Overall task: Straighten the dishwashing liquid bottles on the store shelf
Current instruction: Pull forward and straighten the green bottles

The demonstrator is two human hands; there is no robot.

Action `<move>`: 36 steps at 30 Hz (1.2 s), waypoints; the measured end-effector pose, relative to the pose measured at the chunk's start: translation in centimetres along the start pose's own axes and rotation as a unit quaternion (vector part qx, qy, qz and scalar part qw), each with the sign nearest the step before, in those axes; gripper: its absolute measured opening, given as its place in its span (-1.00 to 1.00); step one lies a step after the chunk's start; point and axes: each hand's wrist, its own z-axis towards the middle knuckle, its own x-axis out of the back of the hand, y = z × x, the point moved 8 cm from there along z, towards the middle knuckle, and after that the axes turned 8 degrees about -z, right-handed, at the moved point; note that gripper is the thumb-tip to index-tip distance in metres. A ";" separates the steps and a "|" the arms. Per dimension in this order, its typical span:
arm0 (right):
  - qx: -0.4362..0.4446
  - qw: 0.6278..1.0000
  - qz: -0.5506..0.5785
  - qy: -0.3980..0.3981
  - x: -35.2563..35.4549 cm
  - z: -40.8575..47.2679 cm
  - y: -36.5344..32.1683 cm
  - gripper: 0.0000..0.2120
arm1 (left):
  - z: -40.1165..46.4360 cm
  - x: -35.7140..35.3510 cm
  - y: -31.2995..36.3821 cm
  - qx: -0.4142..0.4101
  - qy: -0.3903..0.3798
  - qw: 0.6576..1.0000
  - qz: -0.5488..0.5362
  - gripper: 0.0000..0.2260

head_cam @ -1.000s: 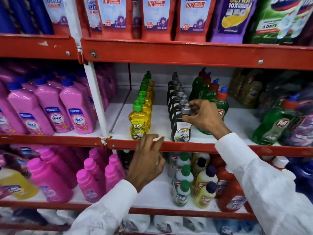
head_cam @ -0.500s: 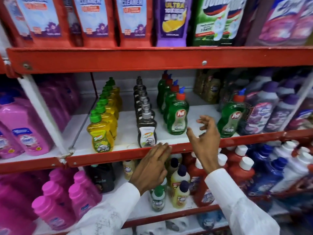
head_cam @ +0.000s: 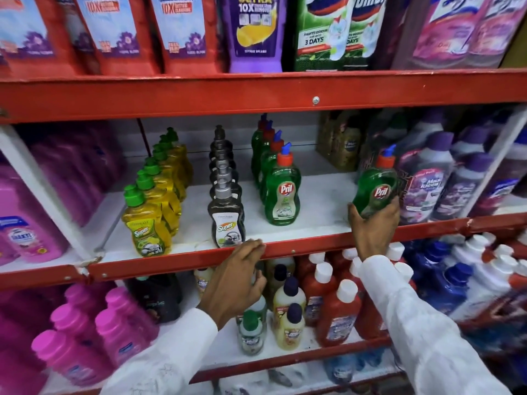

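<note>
On the white middle shelf (head_cam: 316,212) stand three rows of dishwashing bottles: yellow ones with green caps (head_cam: 147,220), dark grey ones (head_cam: 226,212) and green Pril ones with red caps (head_cam: 282,189). A lone green Pril bottle (head_cam: 376,186) stands tilted to the right of them, beside purple bottles. My right hand (head_cam: 373,226) grips its lower part. My left hand (head_cam: 236,277) rests with its fingertips on the red front lip of the shelf (head_cam: 308,248), below the grey row, holding nothing.
Purple-capped cleaner bottles (head_cam: 427,183) crowd the right of the shelf, pink bottles (head_cam: 25,235) the left bay. A red shelf beam (head_cam: 256,92) runs overhead with refill pouches above. Below stand small bottles (head_cam: 288,312), red bottles and blue bottles.
The view has swung right. My right hand left the front grey bottle, moved right across the shelf and closed on the lone tilted Pril bottle. My left hand stayed on the shelf lip.
</note>
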 end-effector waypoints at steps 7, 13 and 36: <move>0.040 0.999 0.002 -0.007 -0.8 -1.4 -2.5 -0.20 | -0.2 0.7 -0.5 0.024 -0.001 1.000 -0.013 -0.47; 0.119 0.991 0.031 -0.046 -2.6 -6.7 -7.4 -0.23 | -0.1 0.8 -0.8 0.030 -0.002 0.999 -0.035 -0.49; 0.199 0.910 -0.007 -0.364 -6.5 -7.3 -5.3 -0.54 | 5.0 1.0 1.0 0.107 0.096 0.985 -0.099 -0.66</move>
